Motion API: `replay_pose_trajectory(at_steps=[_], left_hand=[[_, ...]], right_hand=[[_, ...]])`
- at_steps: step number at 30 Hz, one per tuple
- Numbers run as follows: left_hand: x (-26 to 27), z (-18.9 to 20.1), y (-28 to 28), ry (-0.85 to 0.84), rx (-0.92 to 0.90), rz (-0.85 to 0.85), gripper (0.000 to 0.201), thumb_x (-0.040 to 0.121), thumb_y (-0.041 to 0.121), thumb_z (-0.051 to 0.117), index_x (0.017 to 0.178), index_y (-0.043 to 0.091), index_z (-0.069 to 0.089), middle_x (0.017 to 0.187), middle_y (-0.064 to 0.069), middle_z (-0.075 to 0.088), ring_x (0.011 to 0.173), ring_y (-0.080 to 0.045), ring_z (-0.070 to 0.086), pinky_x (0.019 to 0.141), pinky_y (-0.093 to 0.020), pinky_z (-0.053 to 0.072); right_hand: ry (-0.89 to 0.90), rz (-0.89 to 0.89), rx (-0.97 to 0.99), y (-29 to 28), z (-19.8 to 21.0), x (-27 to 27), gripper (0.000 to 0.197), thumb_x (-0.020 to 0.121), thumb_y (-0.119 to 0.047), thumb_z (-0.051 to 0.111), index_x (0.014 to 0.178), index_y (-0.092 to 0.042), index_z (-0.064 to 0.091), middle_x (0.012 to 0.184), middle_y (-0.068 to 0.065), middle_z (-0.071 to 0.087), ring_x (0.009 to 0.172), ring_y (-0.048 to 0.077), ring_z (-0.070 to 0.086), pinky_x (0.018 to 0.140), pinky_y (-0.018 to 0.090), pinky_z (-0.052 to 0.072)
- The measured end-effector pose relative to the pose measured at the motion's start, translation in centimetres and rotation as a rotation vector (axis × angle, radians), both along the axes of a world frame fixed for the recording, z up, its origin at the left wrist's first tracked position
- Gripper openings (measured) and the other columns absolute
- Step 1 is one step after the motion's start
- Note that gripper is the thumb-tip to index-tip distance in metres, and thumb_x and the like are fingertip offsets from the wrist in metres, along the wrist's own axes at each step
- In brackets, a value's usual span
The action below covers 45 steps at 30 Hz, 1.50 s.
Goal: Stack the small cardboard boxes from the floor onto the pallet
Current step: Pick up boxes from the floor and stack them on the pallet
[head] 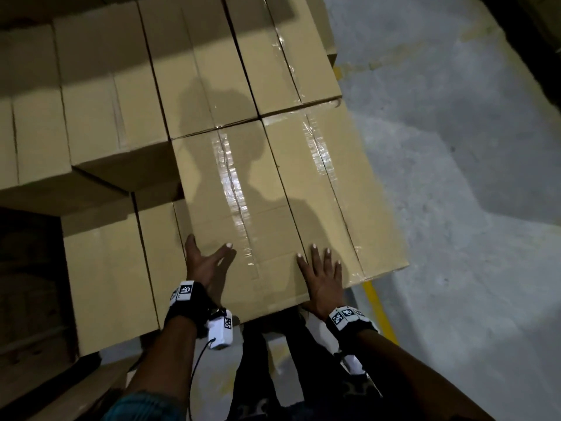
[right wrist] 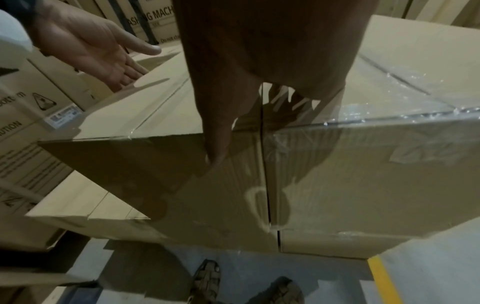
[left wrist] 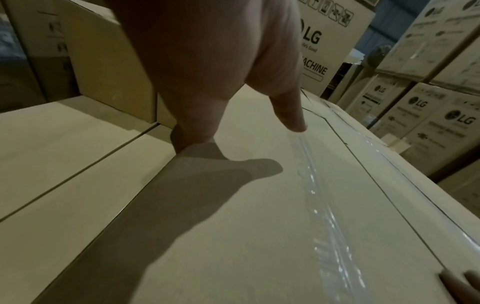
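Here, left hand [head: 204, 262] fingers spread on box [head: 243, 214], right hand [head: 321, 276] fingers flat, grasping nothing.

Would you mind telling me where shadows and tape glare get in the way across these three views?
Head view: the person's shadow darkens the near box, and its tape seam glares. Left wrist view: the left hand looms large and dim, casting a long shadow. Right wrist view: the right hand is backlit and dark; the neighbouring box's tape glints.
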<state>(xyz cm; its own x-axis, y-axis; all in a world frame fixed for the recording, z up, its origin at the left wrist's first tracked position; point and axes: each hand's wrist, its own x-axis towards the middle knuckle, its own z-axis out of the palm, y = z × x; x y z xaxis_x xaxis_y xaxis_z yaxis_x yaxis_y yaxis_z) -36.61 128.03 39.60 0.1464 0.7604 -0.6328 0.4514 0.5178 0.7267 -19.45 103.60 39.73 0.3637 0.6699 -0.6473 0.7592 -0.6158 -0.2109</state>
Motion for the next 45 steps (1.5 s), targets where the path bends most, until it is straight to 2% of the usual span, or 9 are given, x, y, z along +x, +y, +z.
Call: replay_pose_trajectory(at_steps=[5,11,16,22,26,31,35,40,45], left_hand=[[-1.0,-0.9,-0.1,-0.054,-0.042,-0.037,0.111,0.066,0.028,0.097,0.155,0.035,0.030,0.157,0.003,0.037,0.140,-0.024,0.044,0.107,-0.045,0.050],[0.8,4.0,-0.8,-0.033,-0.045,-0.131,0.103,0.092,0.017,0.075,0.164,0.018,0.002,0.164,0.005,0.015,0.134,-0.003,0.024,0.075,0.006,0.029],[-0.8,1.1,-0.3,0.096,0.048,-0.203,0.107,0.088,0.018,0.079,0.163,0.010,0.002,0.168,-0.008,0.018,0.152,-0.020,0.024,0.110,-0.017,0.022],[-2.9,2.7,-4.0,0.271,0.124,-0.448,0.096,0.091,0.029,0.074,0.162,0.009,0.013,0.168,-0.017,0.007,0.153,-0.033,0.017,0.121,-0.035,0.020],[-4.8,4.3,-7.1,0.256,0.214,-0.620,0.087,0.089,0.027,0.075,0.159,0.010,0.026,0.167,-0.018,0.009,0.153,-0.034,0.019,0.121,-0.038,0.025],[-5.0,7.7,-9.3,0.069,0.218,-0.822,0.071,0.092,0.015,0.072,0.154,0.010,0.036,0.165,-0.015,0.019,0.151,-0.028,0.028,0.103,-0.007,0.019],[-3.7,12.4,-10.1,-0.111,0.363,-0.913,0.061,0.092,0.018,0.073,0.147,0.014,0.047,0.155,-0.009,0.039,0.142,-0.019,0.038,0.104,-0.002,0.025],[-1.2,18.8,-10.9,-0.299,0.503,-0.928,0.054,0.094,0.025,0.070,0.144,0.026,0.051,0.143,0.011,0.047,0.133,-0.015,0.048,0.109,-0.037,0.043],[3.2,23.9,-13.3,-0.383,0.606,-0.860,0.052,0.094,0.024,0.073,0.142,0.030,0.055,0.137,0.015,0.056,0.119,0.003,0.055,0.090,-0.021,0.050]], right_hand=[[-0.019,-0.006,-0.024,0.3,-0.2,-0.5,0.136,0.074,-0.054,0.081,0.151,-0.038,-0.030,0.155,0.005,-0.040,0.144,0.041,-0.033,0.118,0.067,-0.004],[-0.084,0.019,-0.024,0.5,-0.1,-0.8,0.142,0.072,-0.055,0.083,0.146,-0.040,-0.037,0.163,0.013,-0.032,0.145,0.048,-0.029,0.118,0.069,-0.002],[-0.102,0.052,-0.083,1.4,1.0,-0.6,0.139,0.073,-0.056,0.083,0.155,-0.035,-0.027,0.166,0.017,-0.024,0.150,0.054,-0.014,0.118,0.068,0.007],[0.017,0.007,-0.081,1.9,2.2,-0.2,0.127,0.078,-0.045,0.084,0.162,-0.028,-0.011,0.168,0.014,-0.019,0.152,0.049,-0.011,0.120,0.064,0.013],[0.145,-0.176,0.135,1.5,4.7,-1.7,0.099,0.086,-0.033,0.079,0.161,-0.017,0.017,0.162,0.019,0.029,0.149,0.043,0.026,0.111,0.050,0.037],[0.141,-0.509,0.552,-1.1,10.1,-5.0,0.074,0.091,-0.033,0.075,0.154,-0.014,0.040,0.130,0.022,0.065,0.110,0.037,0.066,0.080,0.026,0.043],[0.097,-0.581,0.718,-3.6,13.6,-5.9,0.071,0.093,-0.039,0.071,0.154,-0.023,0.039,0.148,0.005,0.056,0.124,0.021,0.061,0.091,0.026,0.044],[0.046,-0.661,0.891,-5.2,19.5,-3.9,0.068,0.094,-0.038,0.070,0.153,-0.031,0.038,0.147,0.000,0.057,0.135,0.005,0.048,0.105,0.042,0.049],[-0.071,-0.629,1.084,-8.0,25.5,0.3,0.062,0.096,-0.032,0.070,0.152,-0.031,0.042,0.143,-0.008,0.060,0.134,0.004,0.052,0.103,0.042,0.050]])
